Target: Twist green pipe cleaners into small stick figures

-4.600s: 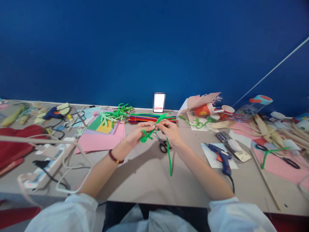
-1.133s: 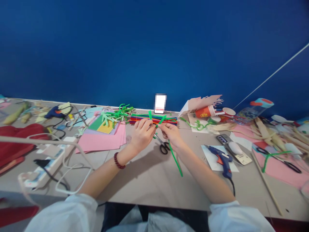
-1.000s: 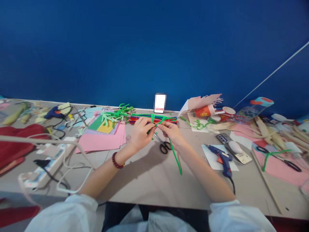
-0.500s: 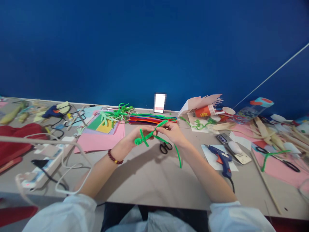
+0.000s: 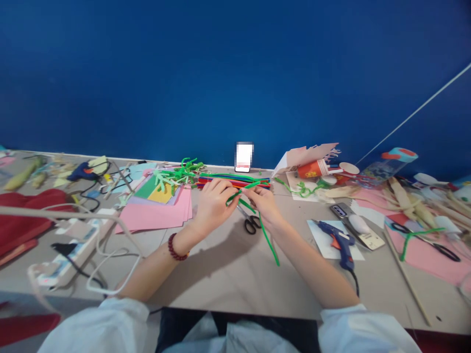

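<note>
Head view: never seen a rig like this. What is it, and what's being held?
No machine here: one head-worn camera looks forward and down at its wearer's bare hands. The left hand and right hand pinch green fuzzy stems; one strand hangs below the right hand. On the table, a bundle of coloured stems lies beyond the hands, and scissors show between the forearms. To the right is a glue gun; to the left, pink paper and a power strip.
</note>
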The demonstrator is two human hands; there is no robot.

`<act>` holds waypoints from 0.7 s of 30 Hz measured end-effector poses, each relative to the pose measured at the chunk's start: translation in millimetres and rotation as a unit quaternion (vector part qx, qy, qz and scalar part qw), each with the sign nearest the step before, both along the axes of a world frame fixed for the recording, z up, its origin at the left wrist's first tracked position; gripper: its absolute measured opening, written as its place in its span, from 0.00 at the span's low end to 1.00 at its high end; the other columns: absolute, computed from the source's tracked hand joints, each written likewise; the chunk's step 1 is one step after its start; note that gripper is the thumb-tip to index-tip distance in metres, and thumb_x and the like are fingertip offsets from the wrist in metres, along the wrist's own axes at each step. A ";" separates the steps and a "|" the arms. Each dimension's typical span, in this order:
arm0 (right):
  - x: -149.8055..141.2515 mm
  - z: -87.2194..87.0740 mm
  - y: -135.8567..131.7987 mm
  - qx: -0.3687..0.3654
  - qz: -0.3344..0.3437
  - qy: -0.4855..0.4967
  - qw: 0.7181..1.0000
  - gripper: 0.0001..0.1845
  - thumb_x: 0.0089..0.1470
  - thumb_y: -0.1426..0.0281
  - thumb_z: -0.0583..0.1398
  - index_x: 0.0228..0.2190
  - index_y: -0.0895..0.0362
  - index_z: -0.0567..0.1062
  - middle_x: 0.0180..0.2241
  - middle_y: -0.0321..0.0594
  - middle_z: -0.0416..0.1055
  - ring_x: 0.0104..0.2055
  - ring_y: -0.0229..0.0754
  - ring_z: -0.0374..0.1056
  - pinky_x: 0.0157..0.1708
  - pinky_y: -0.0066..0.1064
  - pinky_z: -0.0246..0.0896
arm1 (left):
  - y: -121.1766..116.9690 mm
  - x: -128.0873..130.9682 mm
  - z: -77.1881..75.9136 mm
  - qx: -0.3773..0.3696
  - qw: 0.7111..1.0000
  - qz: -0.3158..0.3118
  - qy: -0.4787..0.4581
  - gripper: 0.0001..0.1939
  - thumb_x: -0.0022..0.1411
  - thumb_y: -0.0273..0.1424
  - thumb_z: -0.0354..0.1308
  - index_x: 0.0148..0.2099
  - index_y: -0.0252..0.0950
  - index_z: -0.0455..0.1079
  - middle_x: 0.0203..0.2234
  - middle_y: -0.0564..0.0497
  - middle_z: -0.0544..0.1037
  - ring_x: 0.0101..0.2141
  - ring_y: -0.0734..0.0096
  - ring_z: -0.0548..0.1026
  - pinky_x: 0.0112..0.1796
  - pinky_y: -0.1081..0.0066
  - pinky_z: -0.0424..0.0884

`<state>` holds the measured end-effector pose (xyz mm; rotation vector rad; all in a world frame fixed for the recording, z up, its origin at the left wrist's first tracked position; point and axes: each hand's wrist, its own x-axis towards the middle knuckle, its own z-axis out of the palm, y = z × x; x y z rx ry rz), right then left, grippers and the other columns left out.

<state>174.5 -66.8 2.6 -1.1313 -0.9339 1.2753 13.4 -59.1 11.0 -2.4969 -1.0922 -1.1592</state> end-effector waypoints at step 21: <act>-3.4 14.8 -8.9 0.059 0.138 -0.007 0.989 0.17 0.37 0.57 0.68 0.18 0.56 0.71 0.18 0.36 0.70 0.18 0.32 0.55 0.19 0.27 0.43 | 22.6 -3.7 -7.0 -0.628 0.672 -0.269 -0.284 0.16 0.50 0.43 0.58 0.21 0.35 0.72 0.20 0.43 0.75 0.26 0.63 0.72 0.30 0.61 0.68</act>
